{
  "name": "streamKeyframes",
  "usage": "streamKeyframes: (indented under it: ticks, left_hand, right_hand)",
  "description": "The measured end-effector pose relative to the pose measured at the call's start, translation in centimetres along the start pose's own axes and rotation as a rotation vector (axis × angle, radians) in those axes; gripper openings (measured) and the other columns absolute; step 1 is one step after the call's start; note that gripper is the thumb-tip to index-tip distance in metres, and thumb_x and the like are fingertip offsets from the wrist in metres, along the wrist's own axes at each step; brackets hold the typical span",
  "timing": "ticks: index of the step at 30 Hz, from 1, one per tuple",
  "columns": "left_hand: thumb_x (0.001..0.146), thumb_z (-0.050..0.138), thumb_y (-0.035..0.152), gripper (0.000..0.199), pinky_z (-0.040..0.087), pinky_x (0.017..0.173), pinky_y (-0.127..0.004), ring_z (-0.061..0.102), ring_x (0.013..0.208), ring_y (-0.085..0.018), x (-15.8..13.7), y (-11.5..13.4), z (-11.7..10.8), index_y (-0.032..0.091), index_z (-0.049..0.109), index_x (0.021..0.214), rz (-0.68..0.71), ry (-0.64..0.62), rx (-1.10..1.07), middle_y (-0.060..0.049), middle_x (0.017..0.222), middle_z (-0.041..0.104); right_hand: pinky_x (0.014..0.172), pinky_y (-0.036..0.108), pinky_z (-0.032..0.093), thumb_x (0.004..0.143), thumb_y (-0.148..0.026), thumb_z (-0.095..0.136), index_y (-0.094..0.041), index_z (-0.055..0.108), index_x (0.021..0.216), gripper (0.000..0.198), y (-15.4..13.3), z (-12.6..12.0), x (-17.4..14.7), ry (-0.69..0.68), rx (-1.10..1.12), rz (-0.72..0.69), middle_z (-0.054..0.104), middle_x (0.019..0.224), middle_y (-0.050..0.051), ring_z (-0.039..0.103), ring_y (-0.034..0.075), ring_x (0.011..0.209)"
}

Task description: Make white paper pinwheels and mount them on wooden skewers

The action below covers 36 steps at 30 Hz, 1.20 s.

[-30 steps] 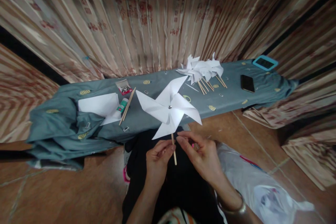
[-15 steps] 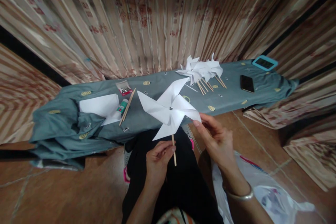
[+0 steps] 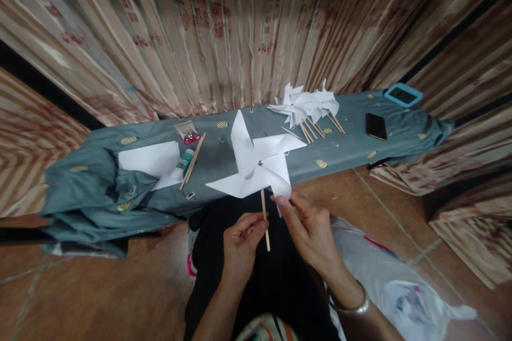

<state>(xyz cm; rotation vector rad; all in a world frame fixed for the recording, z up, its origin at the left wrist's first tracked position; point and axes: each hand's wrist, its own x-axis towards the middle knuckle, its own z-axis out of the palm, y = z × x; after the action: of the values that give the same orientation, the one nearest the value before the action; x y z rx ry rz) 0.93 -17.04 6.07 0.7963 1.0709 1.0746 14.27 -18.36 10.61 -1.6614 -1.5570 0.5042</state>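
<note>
A white paper pinwheel (image 3: 262,166) with a silver pin at its centre is held up in front of me, over the near edge of the cloth-covered bench. Its thin wooden stick (image 3: 264,208) is pinched between the thumb and fingers of my left hand (image 3: 243,245). My right hand (image 3: 310,226) has thumb and fingers closed on the tip of the lower right blade. The stick's lower end pokes out below my left hand, above my dark-clothed lap.
The grey-green cloth (image 3: 216,170) carries paper sheets (image 3: 148,160), a glue stick (image 3: 185,161), loose wooden sticks (image 3: 193,161), a small box of pins (image 3: 189,134), several finished pinwheels (image 3: 308,104), a phone (image 3: 376,126) and a blue-framed device (image 3: 403,95). A white plastic bag (image 3: 384,272) lies on the floor at right.
The pinwheel's blades have turned clockwise. My right hand has moved down and left with a blade tip. My left hand keeps its grip on the stick, almost unmoved.
</note>
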Motion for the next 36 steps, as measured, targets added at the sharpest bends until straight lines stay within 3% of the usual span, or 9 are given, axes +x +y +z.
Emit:
streamKeyframes:
  ticks: [10,13,17,21,26,31,36]
  left_hand:
    - [0.063,0.08,0.026,0.013,0.046,0.062,-0.019,0.059,0.067,-0.011,0.0,0.1,0.0,0.021,0.08,0.075,0.032,-0.032,-0.022,-0.001,0.072,0.067]
    - [0.06,0.082,0.027,0.014,0.047,0.062,-0.019,0.059,0.067,-0.012,0.0,0.2,0.2,0.02,0.08,0.073,0.027,-0.03,-0.051,-0.001,0.071,0.067]
    - [0.06,0.082,0.032,0.016,0.047,0.064,-0.021,0.057,0.066,-0.013,0.1,0.1,0.2,0.019,0.079,0.07,0.006,-0.042,-0.058,0.0,0.067,0.065]
    - [0.061,0.083,0.036,0.02,0.046,0.063,-0.02,0.054,0.063,-0.011,0.3,-0.4,0.4,0.018,0.078,0.069,0.025,-0.063,-0.032,0.001,0.062,0.06]
    - [0.062,0.082,0.039,0.023,0.045,0.058,-0.019,0.055,0.059,-0.011,0.6,-0.9,1.1,0.018,0.078,0.069,0.051,-0.079,0.015,0.001,0.058,0.06]
    - [0.055,0.085,0.038,0.029,0.054,0.071,-0.025,0.068,0.073,-0.018,0.6,-1.2,2.2,0.021,0.08,0.078,-0.009,-0.069,-0.1,-0.004,0.076,0.076]
    - [0.053,0.086,0.033,0.031,0.056,0.081,-0.029,0.073,0.083,-0.021,0.4,-1.8,2.5,0.023,0.08,0.082,-0.065,-0.048,-0.115,-0.007,0.087,0.078]
  right_hand:
    - [0.068,0.026,0.042,0.099,-0.036,0.045,-0.018,0.062,0.08,0.032,-1.1,0.9,0.2,-0.002,-0.086,-0.088,0.066,0.076,0.005,0.061,0.017,0.075]
    - [0.07,0.028,0.044,0.098,-0.041,0.046,-0.019,0.064,0.08,0.034,-1.2,1.2,0.0,-0.045,-0.079,-0.042,0.068,0.077,0.006,0.064,0.02,0.078]
    - [0.078,0.031,0.049,0.091,-0.045,0.056,-0.02,0.07,0.098,0.029,-0.9,1.9,-0.3,-0.085,-0.004,0.082,0.073,0.088,0.007,0.068,0.023,0.086]
    - [0.077,0.032,0.052,0.088,-0.043,0.059,-0.02,0.072,0.107,0.032,-0.4,2.4,-0.7,-0.065,0.088,0.179,0.075,0.094,0.008,0.07,0.023,0.084]
    - [0.066,0.031,0.052,0.087,-0.051,0.059,-0.019,0.074,0.103,0.039,0.7,2.4,-0.8,-0.01,0.185,0.238,0.076,0.083,0.007,0.069,0.022,0.071]
    - [0.067,0.032,0.053,0.085,-0.055,0.06,-0.019,0.077,0.095,0.041,2.0,2.4,-0.3,0.001,0.293,0.283,0.076,0.08,0.008,0.07,0.023,0.071]
    - [0.067,0.032,0.054,0.084,-0.056,0.059,-0.018,0.077,0.086,0.042,4.0,2.4,0.9,0.028,0.397,0.303,0.077,0.079,0.009,0.071,0.024,0.073]
